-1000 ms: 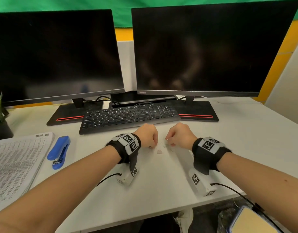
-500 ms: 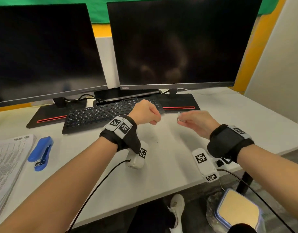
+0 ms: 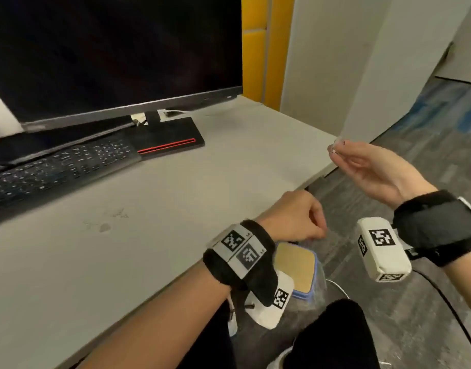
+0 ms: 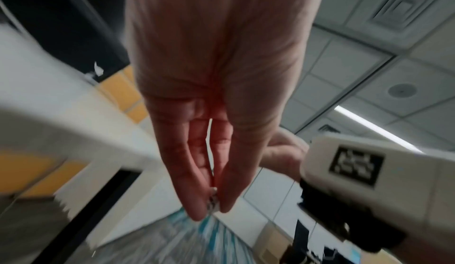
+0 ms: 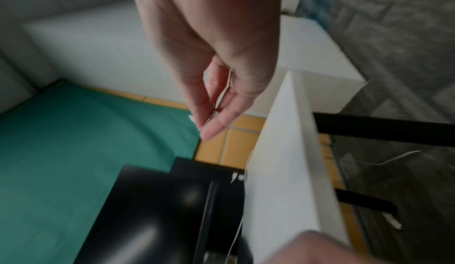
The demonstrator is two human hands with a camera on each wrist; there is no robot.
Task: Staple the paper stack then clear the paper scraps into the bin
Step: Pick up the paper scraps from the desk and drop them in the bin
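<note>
My left hand (image 3: 318, 232) hovers past the desk's front edge, just above the bin (image 3: 295, 270), a tan-topped, blue-rimmed box on the floor. In the left wrist view my left hand (image 4: 212, 207) pinches a small paper scrap (image 4: 213, 200) at the fingertips. My right hand (image 3: 334, 150) is raised palm-up beyond the desk's right corner. It pinches white paper scraps (image 5: 213, 115) between thumb and fingers. A few small scraps (image 3: 105, 227) still lie on the desk. The stapler and the paper stack are out of view.
A dark monitor (image 3: 109, 49) and a black keyboard (image 3: 56, 166) stand at the back of the grey desk (image 3: 229, 169). A white partition (image 3: 362, 62) rises to the right. My dark trouser leg (image 3: 335, 336) is beside the bin, with a cable on the carpet.
Both hands lifted off the desk with pinched scraps and swung right, past the desk edge. The left hand now hangs over the bin. The stapler and paper stack have left the view.
</note>
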